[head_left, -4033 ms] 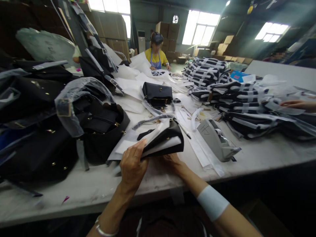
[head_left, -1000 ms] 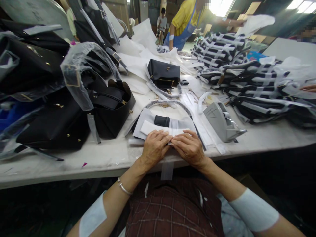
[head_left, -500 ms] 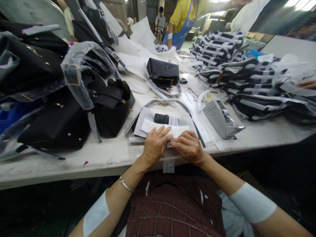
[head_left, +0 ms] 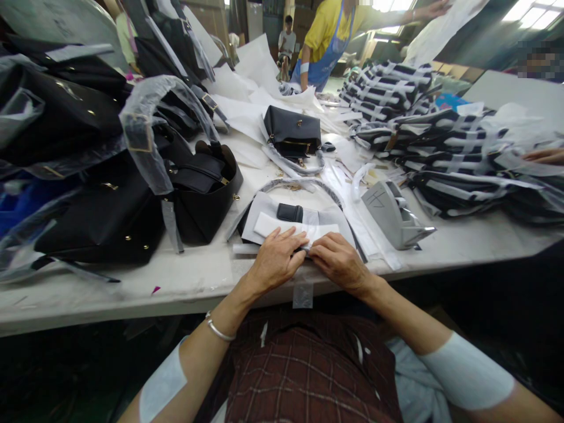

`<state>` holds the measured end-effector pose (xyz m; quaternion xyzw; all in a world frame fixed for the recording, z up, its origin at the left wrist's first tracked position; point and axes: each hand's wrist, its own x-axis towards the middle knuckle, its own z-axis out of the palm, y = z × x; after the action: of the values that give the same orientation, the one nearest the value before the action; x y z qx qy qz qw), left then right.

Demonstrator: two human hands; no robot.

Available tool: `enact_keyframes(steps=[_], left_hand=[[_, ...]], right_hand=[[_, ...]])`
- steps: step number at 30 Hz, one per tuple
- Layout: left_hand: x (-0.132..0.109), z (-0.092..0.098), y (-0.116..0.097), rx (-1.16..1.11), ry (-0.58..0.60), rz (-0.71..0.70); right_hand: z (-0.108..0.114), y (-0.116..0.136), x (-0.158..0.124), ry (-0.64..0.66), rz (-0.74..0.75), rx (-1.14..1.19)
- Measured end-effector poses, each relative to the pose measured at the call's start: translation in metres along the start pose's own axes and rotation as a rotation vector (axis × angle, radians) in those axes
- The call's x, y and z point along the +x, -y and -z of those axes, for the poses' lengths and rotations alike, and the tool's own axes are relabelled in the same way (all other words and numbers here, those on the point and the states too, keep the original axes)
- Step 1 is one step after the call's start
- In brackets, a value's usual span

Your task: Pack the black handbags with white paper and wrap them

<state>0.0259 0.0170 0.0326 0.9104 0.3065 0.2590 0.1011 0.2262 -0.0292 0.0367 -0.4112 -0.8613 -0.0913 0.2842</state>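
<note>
In front of me on the table lies a black handbag wrapped in white paper [head_left: 254,218], its covered handle [head_left: 304,181] arching at the far side. A folded white pad [head_left: 267,225] rests across it, with a small black flap [head_left: 289,212] behind. Clear tape [head_left: 311,218] crosses the pad. My left hand [head_left: 278,258] lies on the pad's near edge, fingers stretched out. Close beside it, my right hand [head_left: 338,261] has its fingers curled and pinched at the same edge; what they hold is hidden.
A grey tape dispenser [head_left: 382,214] stands to the right. Black handbags [head_left: 202,200] crowd the left side, and another handbag [head_left: 293,130] sits behind. Strapped black pieces [head_left: 458,147] are piled at right. A person in a blue apron [head_left: 324,53] stands across the table.
My left hand has shifted slightly left and its thumb has come away from my right fingertips. My right hand stays at the near edge of the pad. The view has shifted slightly.
</note>
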Motion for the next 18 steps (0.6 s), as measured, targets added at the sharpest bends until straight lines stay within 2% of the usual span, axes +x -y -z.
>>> enact_keyframes(steps=[5, 10, 13, 15, 16, 18], left_hand=[[-0.002, -0.015, -0.002, 0.085, -0.135, -0.01], [-0.005, -0.029, 0.001, 0.183, -0.223, -0.077], [-0.006, -0.03, 0.003, 0.195, -0.247, -0.093], [-0.007, -0.031, 0.003, 0.206, -0.253, -0.097], [-0.007, -0.031, 0.003, 0.212, -0.25, -0.096], [-0.007, -0.031, 0.003, 0.222, -0.246, -0.089]], right_hand=[[-0.011, 0.003, -0.001, -0.083, -0.024, -0.105], [-0.001, 0.014, -0.024, -0.189, 0.069, -0.02], [-0.003, 0.025, -0.05, -0.081, 0.136, 0.016], [-0.013, 0.031, -0.065, 0.019, 0.114, -0.023], [-0.02, 0.033, -0.069, 0.045, 0.091, -0.047], [-0.035, 0.035, -0.073, 0.016, 0.049, -0.058]])
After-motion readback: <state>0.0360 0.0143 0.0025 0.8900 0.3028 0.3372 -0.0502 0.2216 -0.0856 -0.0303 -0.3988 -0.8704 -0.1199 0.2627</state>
